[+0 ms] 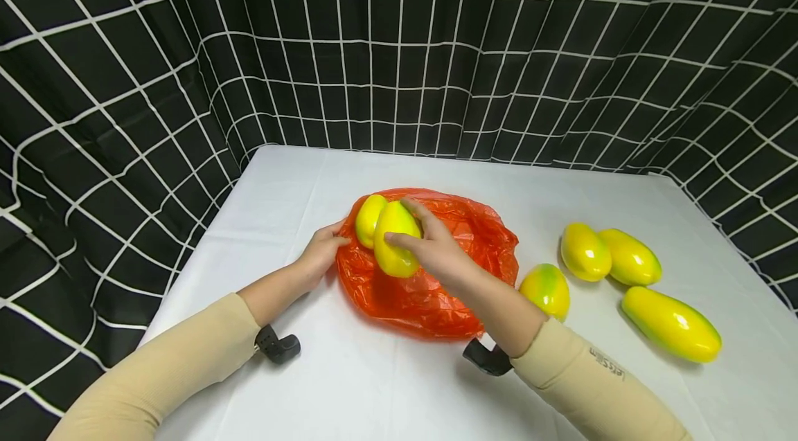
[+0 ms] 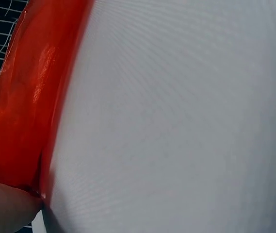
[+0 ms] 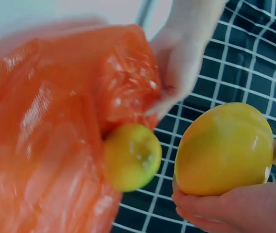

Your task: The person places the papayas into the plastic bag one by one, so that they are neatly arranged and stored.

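A red plastic bag lies spread on the table, its mouth facing up. My left hand pinches the bag's left edge; in the left wrist view only part of the thumb shows against the red film. Above the bag's left part, my right hand grips a yellow mango-like fruit, thumb on one side and fingers on the other. Another yellow fruit sits at the bag's left side, partly behind the held one. The right wrist view shows the held fruit apart from that other one.
Right of the bag lie a yellow-green fruit, two more side by side, a near one and a far one, and a longer papaya-like fruit. Black cloth with white grid lines hangs behind the white table.
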{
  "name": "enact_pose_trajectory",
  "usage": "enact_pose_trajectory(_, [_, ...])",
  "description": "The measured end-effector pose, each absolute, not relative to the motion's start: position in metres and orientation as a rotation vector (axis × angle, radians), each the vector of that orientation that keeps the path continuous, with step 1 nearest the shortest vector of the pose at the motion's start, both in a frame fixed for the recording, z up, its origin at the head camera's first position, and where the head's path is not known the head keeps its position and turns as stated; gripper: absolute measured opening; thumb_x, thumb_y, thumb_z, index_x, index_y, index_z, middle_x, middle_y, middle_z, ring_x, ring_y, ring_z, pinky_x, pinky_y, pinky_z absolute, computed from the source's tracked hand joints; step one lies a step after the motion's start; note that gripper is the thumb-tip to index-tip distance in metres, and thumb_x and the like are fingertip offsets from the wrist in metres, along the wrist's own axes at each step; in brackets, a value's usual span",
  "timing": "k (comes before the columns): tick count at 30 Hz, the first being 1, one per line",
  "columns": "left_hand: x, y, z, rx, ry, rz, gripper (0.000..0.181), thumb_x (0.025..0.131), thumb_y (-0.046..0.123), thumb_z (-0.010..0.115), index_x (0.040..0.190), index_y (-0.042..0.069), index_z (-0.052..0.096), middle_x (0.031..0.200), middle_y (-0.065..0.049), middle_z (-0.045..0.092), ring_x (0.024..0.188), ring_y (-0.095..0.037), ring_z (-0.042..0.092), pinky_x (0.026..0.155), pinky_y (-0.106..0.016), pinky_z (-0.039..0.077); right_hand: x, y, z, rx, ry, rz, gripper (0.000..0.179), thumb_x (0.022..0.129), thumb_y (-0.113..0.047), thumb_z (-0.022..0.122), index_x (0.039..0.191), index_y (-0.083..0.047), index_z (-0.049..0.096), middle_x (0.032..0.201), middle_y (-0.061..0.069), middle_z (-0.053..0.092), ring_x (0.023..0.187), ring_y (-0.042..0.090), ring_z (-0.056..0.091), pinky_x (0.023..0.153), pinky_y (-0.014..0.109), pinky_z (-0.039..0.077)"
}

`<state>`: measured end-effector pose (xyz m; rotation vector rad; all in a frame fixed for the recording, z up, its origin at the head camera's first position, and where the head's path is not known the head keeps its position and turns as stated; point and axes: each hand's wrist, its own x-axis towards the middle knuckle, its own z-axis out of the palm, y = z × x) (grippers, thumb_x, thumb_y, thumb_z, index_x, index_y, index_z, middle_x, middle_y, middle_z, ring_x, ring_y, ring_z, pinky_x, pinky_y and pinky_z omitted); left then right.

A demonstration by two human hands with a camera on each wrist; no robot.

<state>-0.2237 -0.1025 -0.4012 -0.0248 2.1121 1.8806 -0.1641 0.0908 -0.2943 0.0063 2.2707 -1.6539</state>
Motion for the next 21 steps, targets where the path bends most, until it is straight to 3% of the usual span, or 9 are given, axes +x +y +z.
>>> enact_pose_trajectory(21, [-0.224,-0.105,-0.405,-0.033,2.095,1.881,0.053,0.093,0.007,0.040,0.146,0.010,0.031,0.152,-0.003,0.030,0.143,-0.020,0.022,0.117,-0.039,0.022,-0.167,0.055,-0.332,-0.084,2.350,-1.507,0.067,0.088,-0.022,0.062,0.146,-0.020,0.029,0.146,0.009,0.034,0.124,0.029,0.042,0.101,0.047,0.044])
